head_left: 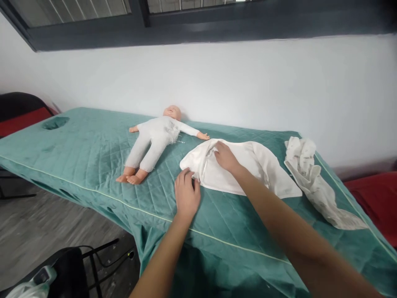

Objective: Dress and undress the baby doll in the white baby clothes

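A folded white cloth [245,163] lies on the green quilted cover, with a raised fold across its left part. My left hand [187,192] is at the cloth's near left edge, fingers curled and thumb closed on the rim. Farther back, my right hand [226,156] reaches over the cloth with its fingers pinched on the raised fold; the fingertips are partly hidden. Left of the cloth, a baby doll [155,134] in white lies on its back, arms spread, one hand close to the cloth's far edge. Fluffy, frayed material shows on the doll's side.
The green-covered table [83,145] stands against a white wall [232,82] under a dark window frame. A crumpled, patterned pale cloth [313,178] lies at its right end. Chairs stand at both ends, and a black seat [70,269] carrying a device is at the lower left.
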{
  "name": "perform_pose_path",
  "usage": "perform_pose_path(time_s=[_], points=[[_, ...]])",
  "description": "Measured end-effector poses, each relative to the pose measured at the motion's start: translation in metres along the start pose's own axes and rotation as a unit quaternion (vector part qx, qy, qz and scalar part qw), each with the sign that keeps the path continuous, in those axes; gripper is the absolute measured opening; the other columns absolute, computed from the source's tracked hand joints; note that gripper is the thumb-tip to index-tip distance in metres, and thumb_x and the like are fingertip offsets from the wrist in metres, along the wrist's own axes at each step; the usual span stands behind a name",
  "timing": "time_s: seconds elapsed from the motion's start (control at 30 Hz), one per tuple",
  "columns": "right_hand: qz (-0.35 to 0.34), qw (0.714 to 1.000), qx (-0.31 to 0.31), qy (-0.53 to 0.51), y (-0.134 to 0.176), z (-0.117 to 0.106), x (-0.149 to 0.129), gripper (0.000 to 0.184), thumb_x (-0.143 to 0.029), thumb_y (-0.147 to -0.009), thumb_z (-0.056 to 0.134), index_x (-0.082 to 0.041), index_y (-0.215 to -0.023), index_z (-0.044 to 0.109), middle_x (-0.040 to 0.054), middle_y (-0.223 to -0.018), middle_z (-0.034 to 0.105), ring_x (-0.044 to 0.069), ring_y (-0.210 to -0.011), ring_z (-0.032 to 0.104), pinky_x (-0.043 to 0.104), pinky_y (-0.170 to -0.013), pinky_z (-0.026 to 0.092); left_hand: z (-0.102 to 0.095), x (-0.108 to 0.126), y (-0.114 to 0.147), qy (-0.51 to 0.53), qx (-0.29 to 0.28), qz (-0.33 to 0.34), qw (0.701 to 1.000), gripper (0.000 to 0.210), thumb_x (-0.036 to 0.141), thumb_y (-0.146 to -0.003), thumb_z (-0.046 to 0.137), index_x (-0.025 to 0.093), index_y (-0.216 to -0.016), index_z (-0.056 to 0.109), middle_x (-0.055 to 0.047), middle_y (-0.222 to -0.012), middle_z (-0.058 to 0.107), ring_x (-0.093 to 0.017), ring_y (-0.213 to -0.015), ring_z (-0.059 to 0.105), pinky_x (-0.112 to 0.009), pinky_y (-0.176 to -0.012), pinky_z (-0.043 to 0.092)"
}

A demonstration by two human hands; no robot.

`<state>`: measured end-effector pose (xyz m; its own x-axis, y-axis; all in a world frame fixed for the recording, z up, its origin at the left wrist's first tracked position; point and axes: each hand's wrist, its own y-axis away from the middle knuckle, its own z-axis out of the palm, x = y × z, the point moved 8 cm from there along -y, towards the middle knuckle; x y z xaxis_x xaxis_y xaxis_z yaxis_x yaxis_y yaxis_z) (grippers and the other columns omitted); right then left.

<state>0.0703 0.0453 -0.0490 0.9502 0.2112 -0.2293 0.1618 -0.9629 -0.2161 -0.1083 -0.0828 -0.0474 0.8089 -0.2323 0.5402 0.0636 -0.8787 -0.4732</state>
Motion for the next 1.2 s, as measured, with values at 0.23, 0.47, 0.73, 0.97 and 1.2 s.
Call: perform_pose_path(time_s=[0.23,0.47,0.73,0.97,1.2], points=[[-0.017,0.999,-0.026,0.030,-0.012,0.022,0.003,0.056,-0.031,-0.099,0.025,-0.001,-0.143,0.041,0.0199,-0.155,0.035,0.029,-0.143,0.031,0.043,-0.115,0.027,0.001,-0.008,0.001,-0.042,0.016,-0.038,0.998,0.026,0.023,-0.094,0.047,0.018,-0.117,0.058,-0.012,-0.130,0.060,-0.026,-0.125,0.052,-0.047,-0.109,0.039],[-0.024,0.997,-0.021,0.070,-0.017,0.037,0.013,0.065,-0.042,-0.100,0.021,-0.001,-0.149,0.032,0.0174,-0.158,0.029,0.027,-0.146,0.026,0.042,-0.116,0.024,0.003,-0.009,0.002,-0.046,0.018,-0.047,0.998,0.028,0.024,-0.093,0.048,0.017,-0.119,0.057,-0.013,-0.134,0.057,-0.026,-0.126,0.051,-0.046,-0.108,0.041],[0.016,0.998,-0.017,0.064,-0.004,0.038,0.009,0.068,-0.046,-0.101,0.017,-0.001,-0.150,0.031,0.0206,-0.159,0.026,0.029,-0.147,0.023,0.046,-0.116,0.021,-0.003,-0.008,-0.001,-0.091,0.041,-0.094,0.991,0.031,0.028,-0.093,0.047,0.016,-0.120,0.056,-0.016,-0.139,0.054,-0.031,-0.134,0.046,-0.052,-0.113,0.036],[-0.048,0.996,-0.036,0.064,0.026,0.033,-0.018,0.074,-0.052,-0.101,0.019,0.001,-0.151,0.030,0.0225,-0.158,0.025,0.028,-0.148,0.021,0.044,-0.118,0.020,-0.004,-0.005,-0.003,-0.105,0.037,-0.095,0.989,0.032,0.028,-0.093,0.046,0.016,-0.120,0.056,-0.016,-0.135,0.058,-0.032,-0.133,0.047,-0.052,-0.112,0.037],[-0.118,0.991,-0.056,0.042,0.058,0.021,-0.042,0.077,-0.055,-0.100,0.022,0.003,-0.149,0.033,0.0229,-0.158,0.026,0.029,-0.149,0.021,0.043,-0.120,0.020,-0.005,-0.007,-0.004,-0.100,0.040,-0.096,0.990,0.037,0.030,-0.094,0.044,0.012,-0.124,0.056,-0.017,-0.127,0.063,-0.030,-0.127,0.052,-0.049,-0.109,0.039]])
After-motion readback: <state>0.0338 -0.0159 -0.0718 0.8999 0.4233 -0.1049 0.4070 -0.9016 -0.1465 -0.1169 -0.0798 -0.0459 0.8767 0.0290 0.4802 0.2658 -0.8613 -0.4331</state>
